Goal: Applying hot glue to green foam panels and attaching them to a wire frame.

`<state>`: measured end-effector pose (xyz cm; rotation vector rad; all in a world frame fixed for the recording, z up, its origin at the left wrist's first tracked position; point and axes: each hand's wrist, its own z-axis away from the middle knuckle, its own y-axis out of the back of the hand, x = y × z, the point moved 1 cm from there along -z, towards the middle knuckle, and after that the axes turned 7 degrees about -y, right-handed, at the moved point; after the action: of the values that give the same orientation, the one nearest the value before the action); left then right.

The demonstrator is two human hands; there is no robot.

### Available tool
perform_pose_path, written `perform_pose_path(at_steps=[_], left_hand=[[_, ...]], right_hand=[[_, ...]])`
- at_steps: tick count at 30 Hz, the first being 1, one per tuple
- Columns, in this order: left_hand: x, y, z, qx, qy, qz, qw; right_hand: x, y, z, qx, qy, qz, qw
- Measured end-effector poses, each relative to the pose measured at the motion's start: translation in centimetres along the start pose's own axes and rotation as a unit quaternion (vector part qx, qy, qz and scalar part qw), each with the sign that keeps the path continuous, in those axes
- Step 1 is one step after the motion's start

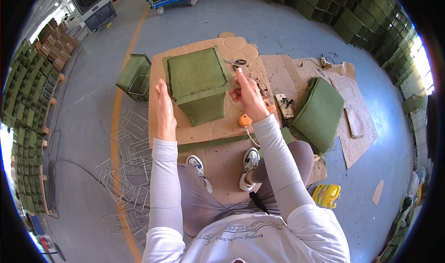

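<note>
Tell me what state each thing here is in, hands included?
Green felt-covered box: upside down on cardboard, both hands on it.
Left hand: open, flat against its side.
Right hand: pinching the felt edge.
Scissors: lying unused.
Green felt stack: piled, untouched.
Wire frames: bare, heaped on the floor.

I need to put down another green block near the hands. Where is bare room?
Bare board lies between the block and the shoes. Bare floor runs beyond the board's far edge. It is crowded right of the right hand: scissors, scraps, felt stack. Wire frames fill the left hand side.
</note>
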<state>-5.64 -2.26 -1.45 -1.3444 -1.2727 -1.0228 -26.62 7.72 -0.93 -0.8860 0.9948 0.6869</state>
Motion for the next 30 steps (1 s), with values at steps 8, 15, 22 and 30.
perform_pose_path(at_steps=[8,15,22,30], left_hand=[[0.0,-0.1,0.3,0.015,-0.065,-0.034,0.997],[-0.2,-0.6,0.4,0.041,-0.101,-0.013,0.994],[0.1,-0.1,0.6,0.024,-0.087,0.0,0.996],[-0.4,1.0,-1.2,-0.009,0.004,-0.011,1.0]], right_hand=[[2.3,-1.7,-0.7,-0.037,0.055,-0.045,0.997],[3.1,-2.2,-1.1,0.081,0.136,0.141,0.977],[2.1,-1.8,-0.4,0.018,0.101,0.11,0.989],[0.7,-1.4,-3.6,-0.021,0.022,0.019,0.999]])
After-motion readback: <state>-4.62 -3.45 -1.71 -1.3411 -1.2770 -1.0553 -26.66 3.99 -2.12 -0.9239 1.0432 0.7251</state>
